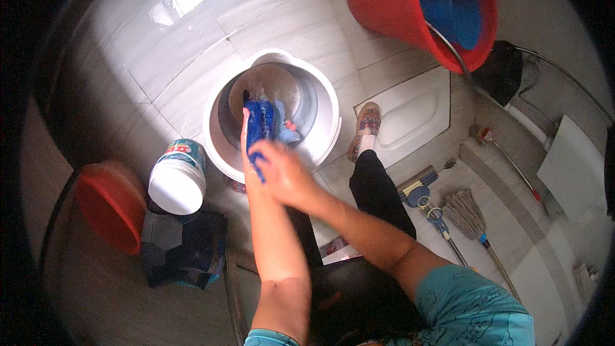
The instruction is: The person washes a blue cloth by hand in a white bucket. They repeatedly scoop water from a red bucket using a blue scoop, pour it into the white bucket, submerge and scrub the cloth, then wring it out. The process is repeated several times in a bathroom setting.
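Note:
A wet, dark blue cloth (262,117) lies over my left hand (246,127), hiding most of its palm and fingers. Only the thumb side shows along the cloth's left edge. My right hand (286,175), blurred, crosses over the left wrist, its curled fingers at the cloth's near end. Whether those fingers grip the fabric is unclear. Both hands are over a white bucket (331,110) on the floor in front of me. Inside it are water and a piece of light blue fabric (290,135) with a pink patch.
At upper right is a red bucket (384,0) with blue cloth in it. A squat toilet (432,105) lies beside my shoe (369,120). Left stand a white-lidded tub (175,192) and red basin (110,206). A string mop (463,206) and sponge mop (418,190) lie right.

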`<state>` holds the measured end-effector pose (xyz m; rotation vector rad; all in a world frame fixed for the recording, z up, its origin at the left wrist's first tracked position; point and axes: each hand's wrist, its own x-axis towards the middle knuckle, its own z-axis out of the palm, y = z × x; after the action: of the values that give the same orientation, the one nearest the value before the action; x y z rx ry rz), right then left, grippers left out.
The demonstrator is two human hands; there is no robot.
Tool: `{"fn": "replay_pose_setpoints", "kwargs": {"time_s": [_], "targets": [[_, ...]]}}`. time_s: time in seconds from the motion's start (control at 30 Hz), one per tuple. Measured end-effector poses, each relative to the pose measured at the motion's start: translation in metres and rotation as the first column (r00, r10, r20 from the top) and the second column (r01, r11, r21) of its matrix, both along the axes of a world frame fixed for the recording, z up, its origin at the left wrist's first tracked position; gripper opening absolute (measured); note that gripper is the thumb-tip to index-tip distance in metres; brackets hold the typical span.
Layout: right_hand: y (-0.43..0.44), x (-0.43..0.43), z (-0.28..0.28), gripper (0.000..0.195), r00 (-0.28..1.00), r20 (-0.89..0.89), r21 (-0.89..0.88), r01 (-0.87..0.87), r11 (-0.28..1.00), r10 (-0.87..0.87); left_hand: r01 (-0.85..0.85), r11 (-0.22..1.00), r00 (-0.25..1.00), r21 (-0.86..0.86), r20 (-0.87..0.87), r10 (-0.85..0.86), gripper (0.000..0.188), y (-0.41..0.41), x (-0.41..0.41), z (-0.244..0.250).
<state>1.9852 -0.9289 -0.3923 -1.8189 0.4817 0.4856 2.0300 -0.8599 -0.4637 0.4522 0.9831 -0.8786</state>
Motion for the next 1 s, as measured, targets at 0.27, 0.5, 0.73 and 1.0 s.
{"fn": "replay_pose_setpoints", "kwargs": {"time_s": [0.27, 0.5, 0.73, 1.0], "targets": [[0.004, 0.031, -0.017, 0.040, 0.980, -0.070, -0.466, -0.197, 0.863, 0.186, -0.336, 0.901, 0.936, -0.275, 0.007, 0.351, 0.040, 0.013, -0.023, -0.053], [-0.060, 0.088, -0.134, 0.040, 0.903, -0.416, -0.441, -0.307, 0.843, 0.111, -0.060, 0.914, 0.953, 0.400, 0.294, -0.066, 0.036, 0.006, -0.024, -0.023], [-0.049, 0.059, -0.197, 0.042, 0.947, -0.319, -0.491, -0.136, 0.860, -0.032, 0.160, 0.809, 0.969, 0.565, 0.068, -0.239, 0.072, -0.008, -0.018, -0.018], [-0.009, -0.012, -0.033, 0.034, 0.999, 0.008, 0.040, 0.040, 0.998, -0.040, -0.221, 0.968, 0.975, -0.119, -0.054, 0.216, 0.071, 0.022, -0.020, -0.036]]}}
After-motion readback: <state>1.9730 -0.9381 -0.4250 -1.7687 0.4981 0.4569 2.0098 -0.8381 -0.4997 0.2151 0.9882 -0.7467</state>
